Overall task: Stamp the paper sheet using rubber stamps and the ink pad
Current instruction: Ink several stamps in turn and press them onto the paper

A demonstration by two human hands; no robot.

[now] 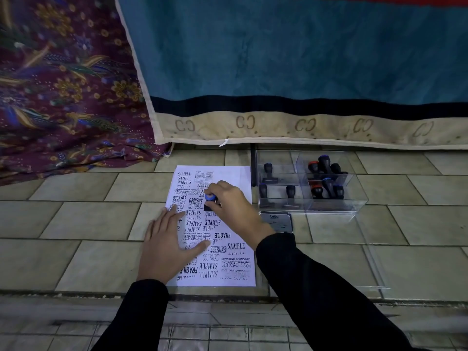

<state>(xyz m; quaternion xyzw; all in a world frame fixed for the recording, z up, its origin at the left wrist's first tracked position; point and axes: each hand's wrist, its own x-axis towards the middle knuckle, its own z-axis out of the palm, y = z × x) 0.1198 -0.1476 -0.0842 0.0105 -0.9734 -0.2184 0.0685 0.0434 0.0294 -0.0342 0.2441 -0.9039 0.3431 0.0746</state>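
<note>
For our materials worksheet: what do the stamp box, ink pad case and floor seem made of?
Stamp box: clear glossy plastic, probably acrylic; stamps show through its walls. Ink pad case: seemingly metal, dull grey sheen. Floor: pale tiles, likely ceramic, with visible grout lines.

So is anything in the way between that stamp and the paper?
Nothing visible is. The right hand holds the blue-topped stamp with its black base down at the paper sheet. The left hand lies flat on the sheet's left side, apart from the stamp.

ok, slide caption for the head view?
Right hand holds blue-topped rubber stamp on paper sheet; left hand rests flat on it.
</note>
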